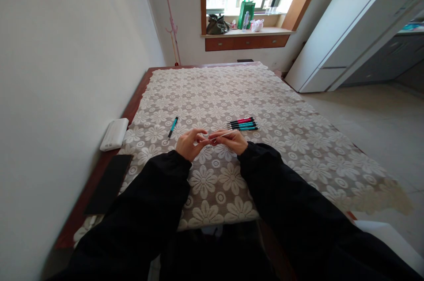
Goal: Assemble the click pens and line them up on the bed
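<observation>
Over the tablecloth, my right hand (232,140) is closed around a thin, pale stick-like piece (228,134), whose exact kind is too small to make out. My left hand (191,144) meets the right one at the fingertips, its thumb and fingers curled in a pinch. What sits between the left fingertips is too small to tell. To the left of my hands lies a single teal and black pen (172,127). Just beyond my right hand, several pens (243,125) lie side by side, some teal and black, others red and black.
A floral lace tablecloth (205,177) covers the table. Along its left edge are a white box-like device (114,134) and a flat black object (109,184). The wall (82,51) runs close on the left. A white fridge (334,42) stands beyond the table at right.
</observation>
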Available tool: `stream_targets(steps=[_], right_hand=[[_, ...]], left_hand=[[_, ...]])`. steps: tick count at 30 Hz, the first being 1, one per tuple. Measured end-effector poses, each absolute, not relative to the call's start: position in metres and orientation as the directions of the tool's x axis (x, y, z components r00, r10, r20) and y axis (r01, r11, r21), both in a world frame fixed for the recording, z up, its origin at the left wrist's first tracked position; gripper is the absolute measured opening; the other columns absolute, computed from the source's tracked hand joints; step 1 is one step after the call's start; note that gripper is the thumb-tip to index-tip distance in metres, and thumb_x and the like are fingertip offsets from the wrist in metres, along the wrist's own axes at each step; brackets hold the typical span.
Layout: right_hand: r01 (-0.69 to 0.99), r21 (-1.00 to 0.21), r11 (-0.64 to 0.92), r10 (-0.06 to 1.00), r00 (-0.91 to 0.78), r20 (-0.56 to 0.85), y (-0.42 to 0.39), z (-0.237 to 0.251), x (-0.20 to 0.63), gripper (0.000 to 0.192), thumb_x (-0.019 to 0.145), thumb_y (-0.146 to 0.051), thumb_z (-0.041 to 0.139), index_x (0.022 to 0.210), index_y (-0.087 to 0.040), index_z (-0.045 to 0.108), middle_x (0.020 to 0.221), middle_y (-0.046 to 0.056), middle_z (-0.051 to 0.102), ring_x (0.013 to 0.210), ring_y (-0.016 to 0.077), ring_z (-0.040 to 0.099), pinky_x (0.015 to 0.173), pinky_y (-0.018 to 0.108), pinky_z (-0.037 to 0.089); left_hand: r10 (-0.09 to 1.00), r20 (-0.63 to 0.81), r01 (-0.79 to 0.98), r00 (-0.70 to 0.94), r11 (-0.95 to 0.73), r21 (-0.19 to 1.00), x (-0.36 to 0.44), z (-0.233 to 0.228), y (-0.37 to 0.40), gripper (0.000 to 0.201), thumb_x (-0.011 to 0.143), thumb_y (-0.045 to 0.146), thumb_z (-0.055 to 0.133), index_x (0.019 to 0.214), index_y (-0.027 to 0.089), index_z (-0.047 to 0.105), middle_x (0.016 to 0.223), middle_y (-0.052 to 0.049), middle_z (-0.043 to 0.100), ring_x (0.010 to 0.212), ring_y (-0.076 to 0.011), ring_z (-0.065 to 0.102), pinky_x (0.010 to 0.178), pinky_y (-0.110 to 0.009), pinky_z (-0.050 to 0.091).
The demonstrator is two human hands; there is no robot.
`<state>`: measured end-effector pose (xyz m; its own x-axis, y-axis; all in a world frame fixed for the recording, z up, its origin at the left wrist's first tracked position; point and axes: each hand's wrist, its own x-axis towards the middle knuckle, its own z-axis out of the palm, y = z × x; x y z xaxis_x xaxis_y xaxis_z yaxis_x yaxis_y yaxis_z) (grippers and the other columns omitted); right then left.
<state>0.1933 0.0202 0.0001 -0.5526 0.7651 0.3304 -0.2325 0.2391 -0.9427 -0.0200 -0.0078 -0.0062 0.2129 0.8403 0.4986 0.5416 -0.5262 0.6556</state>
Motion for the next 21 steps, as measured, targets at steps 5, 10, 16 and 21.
stream_targets(steps=[5,10,16,21], right_hand=[[-0.178,-0.953,0.247,0.795,-0.524,0.304,0.020,0.000,0.194,0.029,0.086,-0.046,0.071,0.096,-0.020,0.080,0.097,0.007,0.075,0.081,0.0183,0.072,0.077,0.034,0.062],[-0.133,-0.964,0.229,0.885,-0.385,0.263,0.029,-0.001,0.200,0.034,0.082,-0.051,0.074,0.093,-0.019,0.077,0.094,0.006,0.075,0.082,0.0186,0.073,0.080,0.035,0.061],[-0.055,-0.976,0.213,0.936,-0.276,0.220,0.046,-0.002,0.215,0.045,0.075,-0.062,0.076,0.087,-0.018,0.072,0.082,0.004,0.072,0.075,0.0170,0.070,0.075,0.034,0.060],[0.016,-0.977,0.213,0.936,-0.291,0.199,0.049,-0.002,0.220,0.043,0.077,-0.061,0.073,0.085,-0.019,0.069,0.074,0.003,0.068,0.069,0.0152,0.066,0.069,0.032,0.059]], left_hand=[[0.807,0.538,0.550,0.243,-0.572,0.609,-0.020,-0.008,-0.006,0.028,0.083,0.044,0.075,0.097,0.024,0.063,0.080,0.001,0.076,0.069,-0.0132,0.068,0.069,-0.026,0.054],[0.795,0.551,0.602,0.255,-0.576,0.552,-0.020,-0.006,-0.006,0.023,0.087,0.042,0.070,0.097,0.023,0.065,0.081,0.001,0.073,0.071,-0.0131,0.065,0.069,-0.027,0.053],[0.794,0.504,0.634,0.340,-0.589,0.501,-0.019,-0.002,-0.008,0.017,0.094,0.036,0.060,0.089,0.023,0.069,0.078,-0.001,0.069,0.076,-0.0150,0.064,0.074,-0.029,0.053],[0.766,0.452,0.597,0.457,-0.641,0.482,-0.018,0.000,-0.008,0.015,0.093,0.033,0.059,0.099,0.023,0.069,0.092,-0.003,0.073,0.089,-0.0182,0.064,0.086,-0.035,0.053]])
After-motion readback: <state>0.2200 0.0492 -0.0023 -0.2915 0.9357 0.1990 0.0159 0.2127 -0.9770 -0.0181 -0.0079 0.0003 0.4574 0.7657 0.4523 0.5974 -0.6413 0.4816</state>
